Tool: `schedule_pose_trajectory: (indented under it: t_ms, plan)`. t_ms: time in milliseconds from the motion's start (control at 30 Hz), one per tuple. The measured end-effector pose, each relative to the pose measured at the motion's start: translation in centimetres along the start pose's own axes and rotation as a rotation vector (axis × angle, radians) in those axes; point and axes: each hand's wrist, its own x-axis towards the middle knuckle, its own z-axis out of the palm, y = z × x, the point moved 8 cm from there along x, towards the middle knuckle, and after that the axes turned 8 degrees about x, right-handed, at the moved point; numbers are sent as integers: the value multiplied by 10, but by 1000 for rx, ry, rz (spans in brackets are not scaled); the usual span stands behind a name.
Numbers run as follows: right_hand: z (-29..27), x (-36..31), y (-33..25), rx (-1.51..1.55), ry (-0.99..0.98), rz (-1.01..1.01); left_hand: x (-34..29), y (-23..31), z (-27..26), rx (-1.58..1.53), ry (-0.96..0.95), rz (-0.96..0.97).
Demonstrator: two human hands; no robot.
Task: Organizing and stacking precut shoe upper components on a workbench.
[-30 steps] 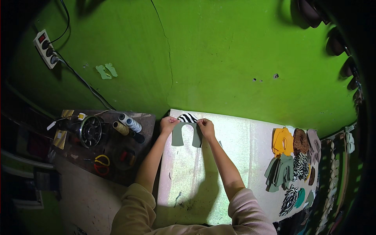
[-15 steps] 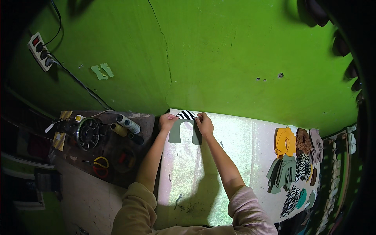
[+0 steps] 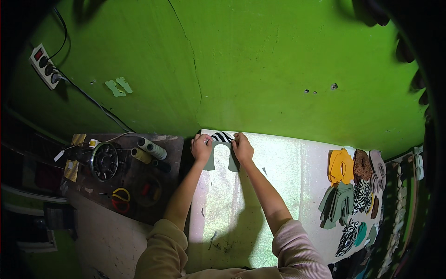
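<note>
At the far end of the pale table, an olive-green U-shaped fabric piece (image 3: 233, 162) lies with its curve away from me and its two legs toward me. Along the curve sits a small black-and-white zebra-print fabric piece (image 3: 222, 136). My left hand (image 3: 201, 149) is closed at the left end of the zebra print and covers part of the green left leg. At its right end my right hand (image 3: 243, 149) pinches the edge, thumb and fingers together, over the green right shoulder. The fingertips partly hide where the two fabrics meet.
Stacks of cut fabric, including yellow (image 3: 340, 166), green (image 3: 338, 204) and zebra-print (image 3: 347, 238) pieces, lie at the table's right. On a dark table at left are a handwheel (image 3: 104, 161), thread cones (image 3: 153, 149) and scissors (image 3: 121, 197). A green wall (image 3: 260, 69) bounds the far side.
My left hand has shifted slightly right and nearer, now covering more of the green piece's left side. The right hand stays almost in place at the zebra print's right end.
</note>
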Motion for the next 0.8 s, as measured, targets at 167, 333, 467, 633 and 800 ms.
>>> schedule_pose_trajectory:
  t_ms: [167, 333, 467, 633, 800]
  plan:
    - [-4, -5, -8, -51, 37, -60, -11, 18, -2, 205, 74, 105]
    - [-28, -22, -10, -27, 136, -105, -31, 34, -13, 235, 128, 203]
    - [-50, -63, -7, 121, 146, -207, -71, 49, -17, 150, 82, 271]
    - [-78, -134, 5, 226, 3, -103, -137, 68, -18, 96, -124, 268]
    - [-117, -197, 33, 282, 99, -86, -207, 102, -27, 22, -185, 313]
